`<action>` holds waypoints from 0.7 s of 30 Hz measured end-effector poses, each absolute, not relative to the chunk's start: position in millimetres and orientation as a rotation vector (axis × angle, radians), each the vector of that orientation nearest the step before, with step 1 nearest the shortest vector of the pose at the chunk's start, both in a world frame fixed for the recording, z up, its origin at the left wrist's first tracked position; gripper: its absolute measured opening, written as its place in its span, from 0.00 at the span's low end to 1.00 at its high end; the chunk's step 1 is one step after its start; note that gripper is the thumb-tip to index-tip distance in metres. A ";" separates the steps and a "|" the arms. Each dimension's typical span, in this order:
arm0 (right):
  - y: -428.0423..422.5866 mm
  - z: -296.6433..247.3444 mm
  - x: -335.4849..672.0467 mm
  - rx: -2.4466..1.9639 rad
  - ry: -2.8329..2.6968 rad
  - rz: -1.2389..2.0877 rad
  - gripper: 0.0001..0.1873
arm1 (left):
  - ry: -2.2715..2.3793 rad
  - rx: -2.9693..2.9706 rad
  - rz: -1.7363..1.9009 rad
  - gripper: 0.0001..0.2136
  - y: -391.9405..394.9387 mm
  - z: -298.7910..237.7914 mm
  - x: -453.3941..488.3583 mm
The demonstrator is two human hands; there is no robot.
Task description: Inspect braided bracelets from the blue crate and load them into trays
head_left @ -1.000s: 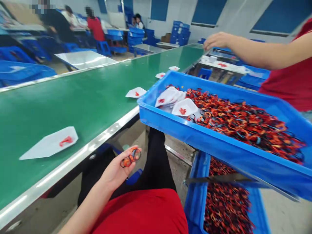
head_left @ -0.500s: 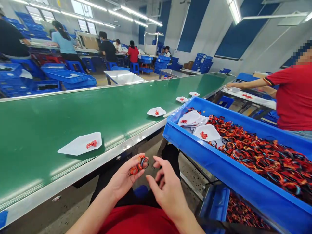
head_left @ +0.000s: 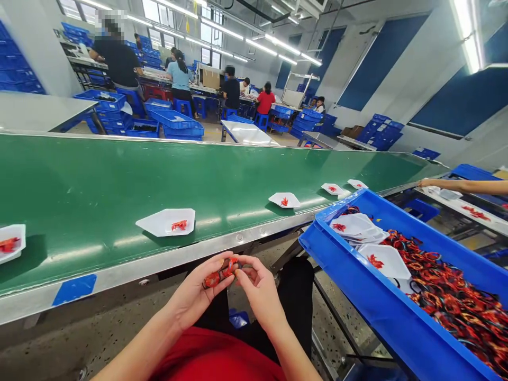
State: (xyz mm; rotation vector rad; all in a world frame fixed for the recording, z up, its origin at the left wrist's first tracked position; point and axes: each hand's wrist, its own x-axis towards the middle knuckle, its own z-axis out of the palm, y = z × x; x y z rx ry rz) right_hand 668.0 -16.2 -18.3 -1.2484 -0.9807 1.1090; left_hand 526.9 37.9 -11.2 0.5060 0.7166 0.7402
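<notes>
My left hand (head_left: 186, 299) is closed around a small bunch of red-and-black hair ties (head_left: 214, 278), held above my lap. The fingertips of my right hand (head_left: 262, 293) pinch the bunch at its right end, so both hands meet there. How many bands are in the bunch is hidden by the fingers. Just beyond my hands, on the green belt, lies a white pointed tray (head_left: 156, 223) with a small red piece on it. To my right stands a blue crate (head_left: 357, 301) full of loose red-and-black bands (head_left: 448, 291).
Farther along the conveyor belt (head_left: 99, 180) sit more white trays, one being a small tray (head_left: 291, 199). White cards (head_left: 384, 260) with red prints lie in the crate's near-left corner. A co-worker's arm (head_left: 472, 186) reaches over a bench at right. The belt's metal edge (head_left: 119, 264) runs before me.
My right hand has moved left and its fingers have closed on the hair ties. The view has turned left, bringing another tray in at the left edge.
</notes>
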 end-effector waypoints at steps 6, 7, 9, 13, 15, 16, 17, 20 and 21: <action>-11.1 -20.5 656.8 -1.293 -0.997 1.136 0.13 | 0.731 0.439 0.792 0.11 39.9 -16.9 517.1; -10.2 -21.3 654.9 -1.303 -1.002 1.145 0.13 | 0.734 0.436 0.797 0.11 39.9 -18.0 515.3; -8.5 -21.5 650.7 -1.326 -1.002 1.160 0.14 | 0.740 0.435 0.807 0.10 39.2 -19.4 511.9; -6.5 -13.3 641.0 -1.411 -1.081 1.043 0.17 | 0.729 0.468 0.828 0.12 36.5 -19.1 505.1; -5.8 -6.3 635.7 -1.433 -1.172 0.943 0.16 | 0.722 0.482 0.844 0.13 35.8 -18.3 501.5; -5.5 -3.2 633.0 -1.432 -1.212 0.906 0.16 | 0.721 0.485 0.853 0.13 35.8 -18.1 499.6; -5.2 -0.6 630.4 -1.427 -1.244 0.886 0.15 | 0.720 0.485 0.862 0.13 36.0 -18.0 497.5; -3.8 2.1 623.5 -1.392 -1.296 0.888 0.16 | 0.720 0.472 0.878 0.12 36.9 -18.1 491.3; -3.3 1.5 621.7 -1.378 -1.304 0.896 0.16 | 0.720 0.464 0.882 0.12 37.0 -18.2 489.5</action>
